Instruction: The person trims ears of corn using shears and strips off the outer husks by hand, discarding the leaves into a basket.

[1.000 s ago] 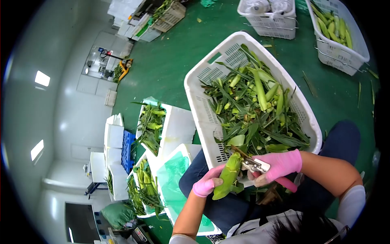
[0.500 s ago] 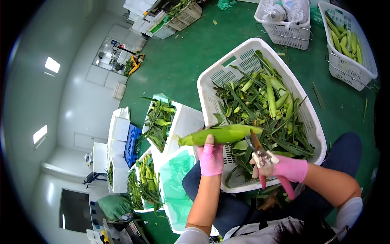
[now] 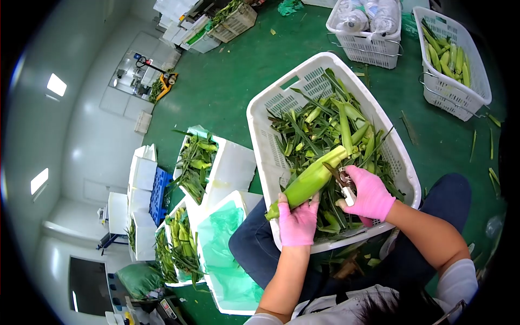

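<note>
In a pink fingerless-tipped glove, my left hand [image 3: 299, 221] grips the lower part of a green ear of corn [image 3: 310, 185], still in its husk. The ear slants up to the right over a white plastic basket [image 3: 262, 137]. My right hand [image 3: 372, 194], gloved the same way, is closed around pruning shears [image 3: 347, 190], whose handles it largely hides. Their brown-stained blades lie against or just beside the upper part of the ear; contact is hard to tell. Cut husks and leaves [image 3: 298, 132] fill much of the basket beneath both hands.
A foam box lined with green plastic [image 3: 223, 227] stands left of my knees. Beyond it are boxes of leafy corn [image 3: 197, 157]. A basket of trimmed ears [image 3: 452, 59] and one with bagged items [image 3: 364, 51] stand at upper right on the green floor [image 3: 227, 81].
The ear has swung from nearly level to a steep slant, its right end raised. My right hand has moved up with the shears, bringing the blades near the ear's upper part. The view has shifted slightly.
</note>
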Demonstrator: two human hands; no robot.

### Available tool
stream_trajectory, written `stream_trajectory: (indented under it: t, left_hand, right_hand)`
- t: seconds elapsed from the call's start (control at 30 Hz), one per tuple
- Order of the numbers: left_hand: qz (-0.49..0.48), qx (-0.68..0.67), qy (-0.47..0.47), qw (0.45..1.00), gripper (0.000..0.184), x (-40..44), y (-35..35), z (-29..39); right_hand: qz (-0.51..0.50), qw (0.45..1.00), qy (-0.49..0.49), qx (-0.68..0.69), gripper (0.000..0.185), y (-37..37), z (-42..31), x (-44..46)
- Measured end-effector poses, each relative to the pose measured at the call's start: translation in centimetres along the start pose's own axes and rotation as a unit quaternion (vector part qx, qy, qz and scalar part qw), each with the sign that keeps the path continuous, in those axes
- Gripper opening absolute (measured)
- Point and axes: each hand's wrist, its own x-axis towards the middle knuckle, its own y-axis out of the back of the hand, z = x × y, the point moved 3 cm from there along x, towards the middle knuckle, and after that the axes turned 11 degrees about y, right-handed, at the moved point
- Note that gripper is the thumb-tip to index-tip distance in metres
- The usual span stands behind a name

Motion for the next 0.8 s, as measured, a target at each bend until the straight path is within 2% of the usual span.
stream_trajectory:
  t: [0.07, 0.17, 0.23, 0.27, 0.3, 0.33, 0.37, 0.4, 0.43, 0.47, 0.53, 0.57, 0.6, 0.63, 0.67, 0.73, 0.77, 0.8]
  left_hand:
    - [0.012, -0.038, 0.015, 0.999, 0.047, 0.3, 0.1, 1.1]
    - [0.055, -0.017, 0.032, 0.998, 0.051, 0.9, 0.8, 3.9]
    - [0.053, -0.012, 0.045, 0.998, 0.052, 1.9, 2.1, 5.5]
    - [0.042, -0.01, 0.071, 0.997, 0.052, 2.3, 3.1, 5.9]
    - [0.03, -0.009, 0.096, 0.995, 0.051, 2.6, 4.1, 6.2]
    - [0.018, -0.008, 0.119, 0.993, 0.051, 2.9, 5.0, 6.4]
    - [0.029, -0.038, 0.121, 0.992, 0.05, 2.9, 6.0, 6.3]
    - [-0.035, -0.045, 0.153, 0.987, 0.05, 2.2, 6.3, 6.4]
    - [-0.056, 0.0, 0.128, 0.99, 0.053, 0.9, 5.7, 6.7]
    - [-0.073, 0.044, 0.101, 0.991, 0.057, -0.8, 5.4, 6.9]
    - [-0.039, 0.099, 0.066, 0.992, 0.07, -5.0, 5.7, 8.5]
    - [-0.016, 0.12, 0.038, 0.992, 0.073, -7.9, 6.8, 10.1]
    - [-0.022, 0.157, -0.001, 0.987, 0.071, -11.3, 7.7, 12.1]
    - [-0.019, 0.179, -0.028, 0.983, 0.067, -14.8, 9.6, 14.0]
    - [0.014, 0.202, -0.076, 0.976, 0.063, -18.4, 12.8, 15.8]
    - [0.233, 0.247, -0.154, 0.928, 0.05, -27.3, 21.4, 17.3]
    - [0.346, 0.242, -0.159, 0.892, 0.042, -31.8, 24.4, 16.5]
    - [0.402, 0.294, -0.158, 0.852, 0.039, -36.3, 30.8, 15.1]
  right_hand:
    - [-0.02, 0.999, -0.019, 0.024, 0.059, -0.3, -0.4, 0.3]
    - [-0.03, 0.993, 0.003, 0.114, 0.042, -2.1, -0.6, -0.7]
    - [-0.09, 0.916, -0.084, 0.381, 0.026, -3.1, -1.3, -1.5]
    - [-0.122, 0.85, -0.124, 0.497, 0.022, -2.8, -2.6, -2.0]
    - [-0.159, 0.829, -0.082, 0.53, 0.021, -2.7, -2.8, -2.3]
    - [-0.172, 0.813, -0.105, 0.546, 0.024, -2.6, -2.8, -2.6]
    - [-0.139, 0.807, -0.106, 0.565, 0.027, -2.1, -3.4, -2.5]
    - [-0.106, 0.798, -0.107, 0.583, 0.031, -1.7, -3.9, -2.2]
    - [-0.105, 0.764, -0.114, 0.627, 0.036, -2.0, -2.7, -2.1]
    - [-0.086, 0.778, -0.137, 0.607, 0.041, -1.9, -2.0, -1.9]
    - [-0.008, 0.748, -0.168, 0.642, 0.038, -2.7, -0.1, -2.0]
    - [-0.004, 0.752, -0.203, 0.627, 0.038, -2.6, -0.2, -1.9]
    - [0.007, 0.764, -0.208, 0.611, 0.041, -2.6, -0.3, -2.0]
    - [-0.001, 0.745, -0.208, 0.634, 0.043, -2.6, -0.4, -2.2]
    - [-0.009, 0.724, -0.21, 0.657, 0.045, -2.8, -0.4, -2.3]
    - [-0.031, 0.727, -0.216, 0.651, 0.045, -3.9, -0.4, -2.2]
    - [-0.037, 0.742, -0.211, 0.635, 0.046, -4.4, -0.6, -2.2]
    - [-0.056, 0.749, -0.204, 0.628, 0.047, -4.8, -0.6, -2.2]
